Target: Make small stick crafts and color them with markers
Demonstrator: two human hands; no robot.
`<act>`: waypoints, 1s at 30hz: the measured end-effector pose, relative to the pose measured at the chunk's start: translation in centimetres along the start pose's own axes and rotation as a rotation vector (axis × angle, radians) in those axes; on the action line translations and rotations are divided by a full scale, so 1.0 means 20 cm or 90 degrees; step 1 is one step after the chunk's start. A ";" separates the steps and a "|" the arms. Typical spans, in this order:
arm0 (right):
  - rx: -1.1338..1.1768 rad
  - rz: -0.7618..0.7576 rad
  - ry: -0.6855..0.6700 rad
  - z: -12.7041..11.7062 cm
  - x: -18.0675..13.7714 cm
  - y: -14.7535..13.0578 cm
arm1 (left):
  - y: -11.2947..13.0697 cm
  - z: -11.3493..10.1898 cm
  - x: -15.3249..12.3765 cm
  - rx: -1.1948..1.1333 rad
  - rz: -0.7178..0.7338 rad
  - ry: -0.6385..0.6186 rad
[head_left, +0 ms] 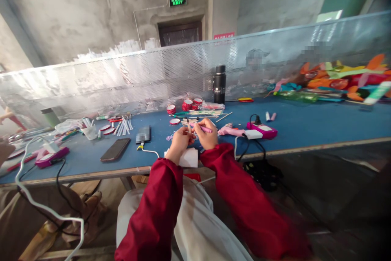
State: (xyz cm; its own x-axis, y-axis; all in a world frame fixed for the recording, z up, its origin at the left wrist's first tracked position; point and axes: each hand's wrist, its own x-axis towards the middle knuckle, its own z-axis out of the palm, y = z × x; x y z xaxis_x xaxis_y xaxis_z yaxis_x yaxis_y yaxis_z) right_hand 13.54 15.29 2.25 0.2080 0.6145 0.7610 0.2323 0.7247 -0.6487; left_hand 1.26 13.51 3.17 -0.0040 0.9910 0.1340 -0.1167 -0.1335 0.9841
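My right hand (pixel 208 134) is closed around a pink pen (pixel 206 129), its tip pointing left towards my other hand. Fingers pinched, my left hand (pixel 181 142) meets it over the table's near edge and holds a small, thin, tan piece with a dark end (pixel 188 124); its kind is too small to tell. White paper (pixel 188 158) lies under both hands. Just beyond them are thin wooden sticks (pixel 206 112) and a red-rimmed white disc (pixel 174 121). To the right of my right hand rests a pink glue gun (pixel 231 130).
A purple power strip (pixel 265 130) with cords sits right of the glue gun. Left are a phone (pixel 115 149) and a cabled device (pixel 143 134). A black thermos (pixel 219 84) stands at the back by red tape rolls (pixel 187 104). Someone sits at far left.
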 end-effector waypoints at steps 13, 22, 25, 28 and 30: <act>-0.009 0.018 -0.001 0.00 0.00 0.00 | 0.01 0.00 -0.01 0.023 -0.009 0.015; -0.023 0.022 0.001 0.00 0.00 0.01 | 0.00 -0.01 0.00 0.016 -0.012 0.007; -0.023 0.018 -0.002 0.00 0.00 0.01 | -0.01 -0.01 0.01 0.025 -0.012 0.007; -0.019 0.015 -0.001 0.00 0.00 0.01 | -0.01 -0.02 0.01 0.039 -0.007 0.006; -0.022 0.018 0.002 0.00 0.00 0.01 | -0.02 -0.02 0.01 0.037 -0.001 -0.001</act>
State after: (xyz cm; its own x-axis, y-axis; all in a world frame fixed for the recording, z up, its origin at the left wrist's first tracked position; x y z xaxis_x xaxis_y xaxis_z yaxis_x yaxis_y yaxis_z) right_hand 13.54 15.47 2.23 0.2184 0.6335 0.7423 0.2593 0.6956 -0.6700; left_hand 1.00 13.83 2.79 -0.0030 0.9911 0.1328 -0.0587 -0.1327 0.9894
